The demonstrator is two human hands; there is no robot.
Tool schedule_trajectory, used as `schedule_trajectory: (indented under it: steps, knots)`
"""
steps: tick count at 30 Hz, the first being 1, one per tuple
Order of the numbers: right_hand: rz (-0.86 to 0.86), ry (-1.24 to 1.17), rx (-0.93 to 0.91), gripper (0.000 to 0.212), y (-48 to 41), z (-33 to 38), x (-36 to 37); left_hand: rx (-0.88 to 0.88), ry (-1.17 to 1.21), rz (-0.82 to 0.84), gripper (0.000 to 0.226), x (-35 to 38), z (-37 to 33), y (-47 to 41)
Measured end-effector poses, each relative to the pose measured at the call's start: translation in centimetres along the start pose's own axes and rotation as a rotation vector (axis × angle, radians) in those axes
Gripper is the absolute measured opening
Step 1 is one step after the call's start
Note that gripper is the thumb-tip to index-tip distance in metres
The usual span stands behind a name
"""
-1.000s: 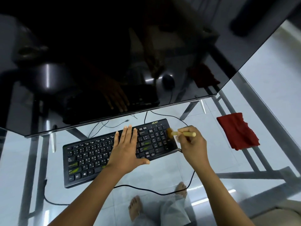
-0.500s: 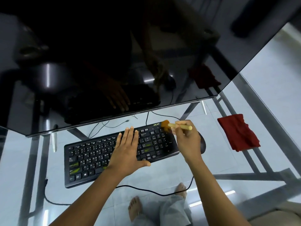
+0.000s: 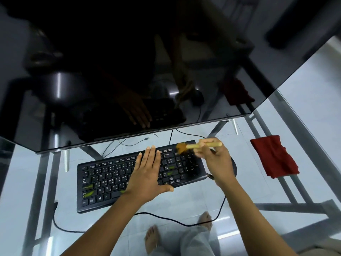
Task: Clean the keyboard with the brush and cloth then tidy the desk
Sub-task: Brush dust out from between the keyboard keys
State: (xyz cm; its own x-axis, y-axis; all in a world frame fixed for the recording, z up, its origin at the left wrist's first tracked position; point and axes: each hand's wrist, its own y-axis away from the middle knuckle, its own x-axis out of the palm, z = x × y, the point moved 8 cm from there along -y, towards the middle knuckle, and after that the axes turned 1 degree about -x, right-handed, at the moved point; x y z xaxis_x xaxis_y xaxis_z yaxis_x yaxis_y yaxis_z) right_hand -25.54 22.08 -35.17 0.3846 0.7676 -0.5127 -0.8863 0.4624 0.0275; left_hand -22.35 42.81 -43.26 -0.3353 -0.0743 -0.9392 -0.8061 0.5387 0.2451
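Left hand (image 3: 145, 174) lies flat on the keyboard (image 3: 110, 182), fingers straight, holding nothing. Right hand (image 3: 215, 161) pinches the brush (image 3: 191, 146), bristles on the far-right keys. Red cloth (image 3: 275, 157) sits well apart, right side of the glass tabletop (image 3: 184, 202).

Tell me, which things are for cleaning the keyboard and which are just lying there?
For the job: keyboard, brush in the right hand, red cloth.
Just lying about: monitor, mouse.
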Motion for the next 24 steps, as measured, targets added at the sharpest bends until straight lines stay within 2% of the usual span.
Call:
schedule_trajectory:
  steps: [2, 5, 9, 12, 13, 15, 17, 20, 21, 24]
  knots:
    - [0.118, 0.063, 0.009, 0.004, 0.7, -0.3, 0.8, 0.005, -0.006, 0.0, 0.125, 0.1, 0.1, 0.0]
    - [-0.036, 0.153, 0.004, 0.008, 0.6, -0.5, -1.1, 0.006, -0.001, -0.004, 0.125, 0.3, 0.2, -0.1]
    - [0.19, 0.137, -0.001, 0.006, 1.6, -0.6, 0.4, 0.006, -0.023, -0.006, 0.126, 0.3, 0.2, -0.1]
    - [-0.037, 0.227, -0.03, 0.011, 1.6, -0.5, -1.6, 0.004, -0.016, -0.012, 0.126, 0.2, 0.2, -0.1]
    - [-0.044, 0.182, -0.022, 0.009, 1.6, -0.5, -1.9, 0.005, -0.014, -0.016, 0.126, 0.2, 0.1, -0.1]
    - [0.123, 0.082, 0.006, 0.006, 1.9, -0.8, -0.6, 0.01, -0.018, -0.017, 0.126, 0.1, 0.1, -0.1]
    - [0.222, 0.119, 0.005, 0.006, 2.4, -0.9, 0.3, 0.008, -0.023, -0.007, 0.126, 0.2, 0.1, -0.1]
    - [-0.001, 0.197, -0.044, 0.012, 2.5, -0.9, -1.9, -0.001, -0.022, 0.002, 0.126, 0.2, 0.1, -0.1]
    - [0.006, 0.163, -0.038, 0.011, 2.6, -1.0, -1.9, -0.003, -0.027, 0.003, 0.126, 0.2, 0.0, 0.0]
    - [0.212, 0.133, -0.001, 0.007, 3.6, -1.5, -0.4, -0.01, -0.043, 0.006, 0.126, 0.1, 0.2, 0.1]
